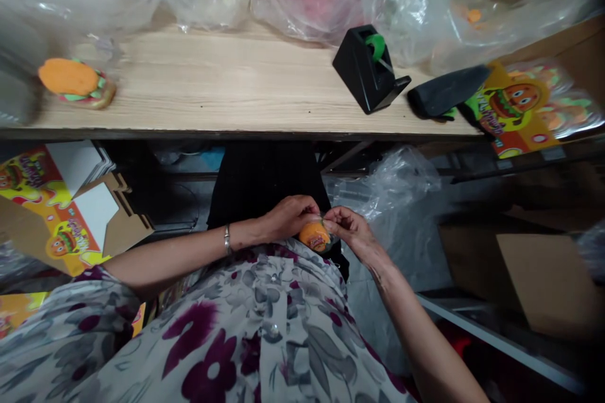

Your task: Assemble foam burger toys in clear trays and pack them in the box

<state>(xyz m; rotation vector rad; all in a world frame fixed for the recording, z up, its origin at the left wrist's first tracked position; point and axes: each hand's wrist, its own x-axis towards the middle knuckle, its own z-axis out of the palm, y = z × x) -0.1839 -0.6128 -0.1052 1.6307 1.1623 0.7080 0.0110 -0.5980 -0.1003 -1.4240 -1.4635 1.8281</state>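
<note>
The orange packet (314,237) is at the waist, close against the floral shirt (274,321) and below the level of the table (246,88); the left hand (289,217) and the right hand (353,234) meet at its upper edge, and the thumb and bent fingers of each are almost closed, pinching this edge from two sides; what exactly lies between the fingertips is too small to tell. In my judgement, the packet could slip if one pinch becomes loose, because the hold seems to be only at the top; it could then drop to the floor (371,308); also, a strong or uneven pull could tear its cover, if this is thin.
</note>
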